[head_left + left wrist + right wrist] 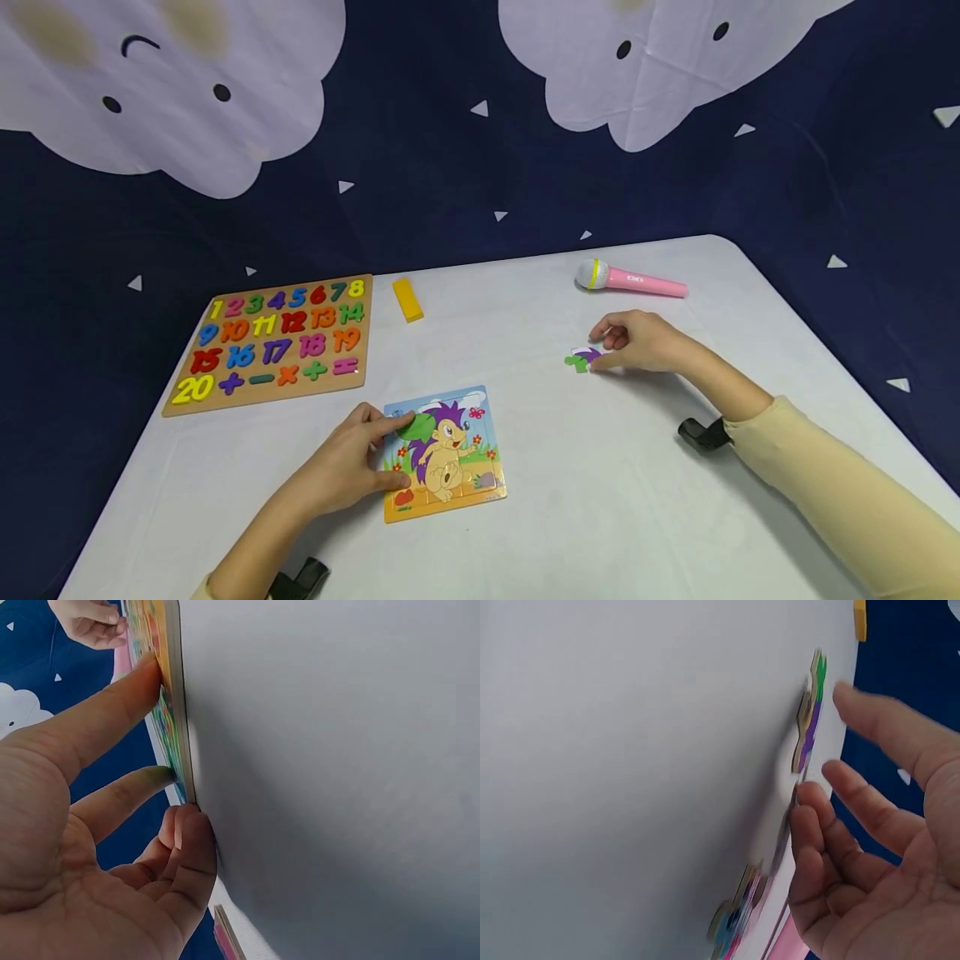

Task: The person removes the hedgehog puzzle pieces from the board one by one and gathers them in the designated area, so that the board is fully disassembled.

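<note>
A hedgehog jigsaw puzzle [450, 467] lies in its square tray on the white table, left of centre. My left hand [341, 467] rests on its left side, thumb and index finger straight on its face. In the left wrist view, the other fingertips [196, 829] curl beside the tray's edge. My right hand [645, 342] hovers at a green and purple puzzle piece [583, 358] that lies on the table. In the right wrist view the thumb stands apart from this piece [810, 720]. A second piece, blue and pink [739, 915], lies below the hand, hidden in the head view.
A wooden number board [273, 346] lies at the back left, with a yellow block [408, 300] to its right. Behind my right hand lies a pink toy microphone [637, 279]. A dark blue cloth with clouds [420, 125] hangs behind the table [585, 500].
</note>
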A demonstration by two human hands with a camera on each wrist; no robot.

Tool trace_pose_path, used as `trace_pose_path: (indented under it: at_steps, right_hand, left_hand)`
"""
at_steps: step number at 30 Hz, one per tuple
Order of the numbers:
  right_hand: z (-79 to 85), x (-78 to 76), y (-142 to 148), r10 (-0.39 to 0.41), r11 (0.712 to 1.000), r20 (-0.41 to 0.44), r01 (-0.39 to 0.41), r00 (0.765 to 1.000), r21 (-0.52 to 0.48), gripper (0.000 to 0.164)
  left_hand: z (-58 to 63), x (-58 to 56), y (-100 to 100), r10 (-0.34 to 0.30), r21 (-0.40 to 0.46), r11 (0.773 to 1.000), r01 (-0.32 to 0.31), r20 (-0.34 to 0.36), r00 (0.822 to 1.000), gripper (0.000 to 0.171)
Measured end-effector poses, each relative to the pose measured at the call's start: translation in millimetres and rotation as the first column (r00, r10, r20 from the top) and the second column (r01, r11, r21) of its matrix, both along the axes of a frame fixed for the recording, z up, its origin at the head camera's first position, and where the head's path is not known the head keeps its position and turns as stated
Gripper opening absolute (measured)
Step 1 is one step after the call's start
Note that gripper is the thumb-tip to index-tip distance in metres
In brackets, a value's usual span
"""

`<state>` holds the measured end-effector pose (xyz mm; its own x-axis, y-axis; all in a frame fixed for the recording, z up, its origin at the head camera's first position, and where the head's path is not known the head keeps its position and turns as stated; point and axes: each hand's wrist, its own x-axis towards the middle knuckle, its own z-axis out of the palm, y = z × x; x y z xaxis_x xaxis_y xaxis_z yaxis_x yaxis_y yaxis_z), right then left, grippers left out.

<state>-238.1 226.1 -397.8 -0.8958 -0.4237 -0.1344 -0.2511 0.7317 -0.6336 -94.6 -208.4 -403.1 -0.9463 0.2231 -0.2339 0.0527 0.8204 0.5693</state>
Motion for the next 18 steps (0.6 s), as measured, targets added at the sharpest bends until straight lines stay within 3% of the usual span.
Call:
trace_pose_path:
  at_steps: [7, 12, 18]
  right_hand:
    - [3.2, 8.8, -32.1, -0.016, 1.000, -0.001, 0.016, 1.000, -0.027, 0.032]
    - [6.2, 16.2, -65.9, 0.070, 0.996, -0.014, -0.071, 0.997, -0.049, 0.030]
    - [9.5, 28.2, -103.3, 0.146, 0.985, 0.007, -0.145, 0.989, -0.098, 0.030]
  left_hand:
    - [1.2, 7.1, 0.6, -0.009, -0.085, 0.996, 0.004, -0.057, 0.998, 0.073]
    - [2.4, 15.4, -1.2, -0.012, -0.124, 0.992, -0.002, -0.112, 0.994, 0.067]
    - [3.8, 28.5, -8.7, -0.081, -0.136, 0.989, 0.060, -0.154, 0.985, 0.059]
